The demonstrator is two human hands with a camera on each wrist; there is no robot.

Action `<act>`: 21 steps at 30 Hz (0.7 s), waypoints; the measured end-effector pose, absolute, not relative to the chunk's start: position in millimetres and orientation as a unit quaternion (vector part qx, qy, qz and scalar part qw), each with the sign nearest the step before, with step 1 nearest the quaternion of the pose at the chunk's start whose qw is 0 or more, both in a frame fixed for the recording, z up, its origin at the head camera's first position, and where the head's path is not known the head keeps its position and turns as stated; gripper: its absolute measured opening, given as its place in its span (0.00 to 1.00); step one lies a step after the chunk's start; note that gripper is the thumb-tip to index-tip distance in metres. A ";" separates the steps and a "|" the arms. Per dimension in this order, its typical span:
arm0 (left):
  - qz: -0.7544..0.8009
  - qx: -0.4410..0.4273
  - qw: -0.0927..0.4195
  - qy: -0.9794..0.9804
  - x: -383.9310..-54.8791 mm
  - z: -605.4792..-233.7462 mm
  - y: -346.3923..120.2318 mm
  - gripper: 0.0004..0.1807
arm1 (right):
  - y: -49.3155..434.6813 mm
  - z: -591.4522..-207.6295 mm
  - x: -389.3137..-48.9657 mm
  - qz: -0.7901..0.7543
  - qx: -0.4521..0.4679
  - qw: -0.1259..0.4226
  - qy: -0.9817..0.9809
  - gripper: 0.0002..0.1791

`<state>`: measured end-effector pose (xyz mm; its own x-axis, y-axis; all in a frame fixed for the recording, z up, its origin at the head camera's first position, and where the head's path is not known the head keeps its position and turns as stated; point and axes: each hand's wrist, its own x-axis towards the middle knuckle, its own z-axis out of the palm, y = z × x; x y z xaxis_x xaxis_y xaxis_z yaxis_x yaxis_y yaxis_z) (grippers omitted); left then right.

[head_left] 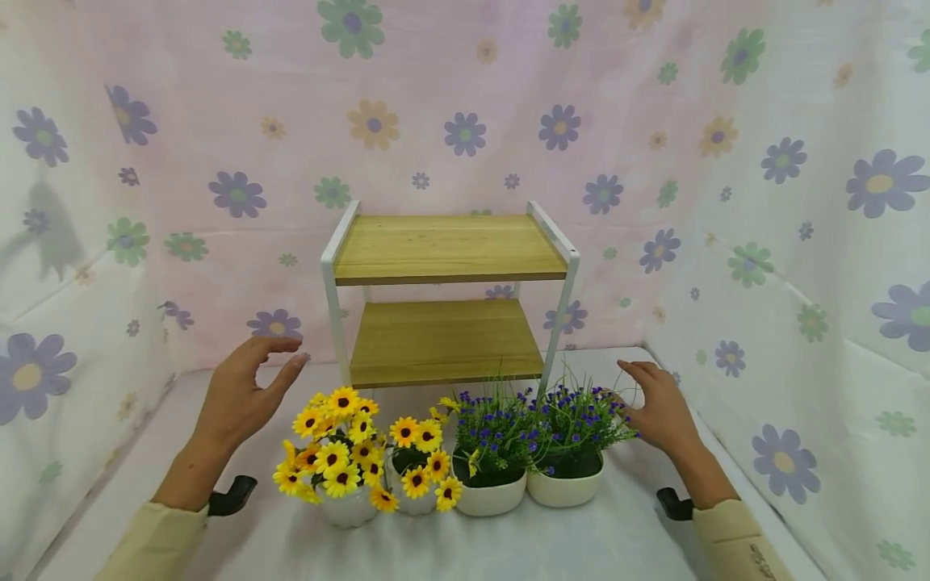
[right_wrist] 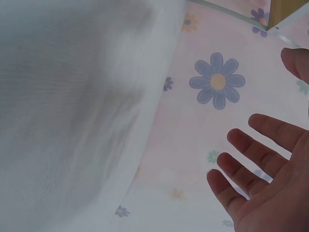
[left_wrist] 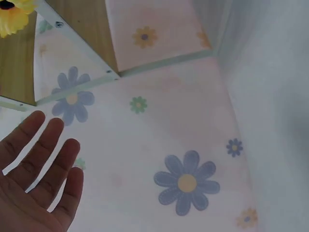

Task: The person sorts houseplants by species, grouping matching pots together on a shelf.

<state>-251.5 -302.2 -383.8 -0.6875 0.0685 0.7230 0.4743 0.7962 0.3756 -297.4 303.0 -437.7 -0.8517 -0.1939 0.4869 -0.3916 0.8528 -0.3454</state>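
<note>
My left hand (head_left: pixel 245 393) hovers left of the shelf and flowers, fingers loosely bent and holding nothing; in the left wrist view its fingers (left_wrist: pixel 53 154) are spread. The right hand (head_left: pixel 657 407) is beside the rightmost plant, also holding nothing, its fingers (right_wrist: pixel 256 159) apart in the right wrist view. A yellow sunflower pot (head_left: pixel 349 508) stands nearest the left hand, with a smaller sunflower pot (head_left: pixel 414 502) beside it. To the right are two cream oval pots of purple flowers, the middle one (head_left: pixel 490 496) and the right one (head_left: pixel 567 488). Whether the right fingertips touch the leaves, I cannot tell.
Behind the pots stands a two-tier shelf with a wooden top board (head_left: pixel 450 246), a lower board (head_left: pixel 446 339) and white metal sides. Flower-printed cloth (head_left: pixel 465 73) hangs at the back and both sides. A white cloth (head_left: pixel 291 557) covers the table.
</note>
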 end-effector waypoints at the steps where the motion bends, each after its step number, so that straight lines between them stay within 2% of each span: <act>1: -0.283 -0.162 0.370 -0.870 -251.4 -381.9 -299.8 0.15 | 304.3 -437.8 -297.2 0.223 0.161 0.220 -0.936 0.34; 5: -0.309 -0.180 0.382 -0.852 -248.3 -374.7 -291.5 0.14 | 308.8 -436.8 -296.1 0.235 0.194 0.192 -0.933 0.37; 9: -0.337 -0.184 0.371 -0.845 -244.0 -369.8 -282.0 0.13 | 313.7 -436.9 -294.3 0.247 0.232 0.169 -0.925 0.43; 14: -0.360 -0.184 0.360 -0.841 -239.8 -365.6 -271.4 0.12 | 319.5 -436.0 -292.0 0.268 0.283 0.131 -0.911 0.44; 18: -0.383 -0.192 0.345 -0.835 -237.5 -362.7 -265.5 0.13 | 321.9 -431.0 -288.9 0.293 0.318 0.063 -0.900 0.42; 21: -0.402 -0.196 0.326 -0.833 -235.6 -362.2 -261.4 0.14 | 322.5 -427.3 -284.8 0.294 0.311 -0.014 -0.903 0.42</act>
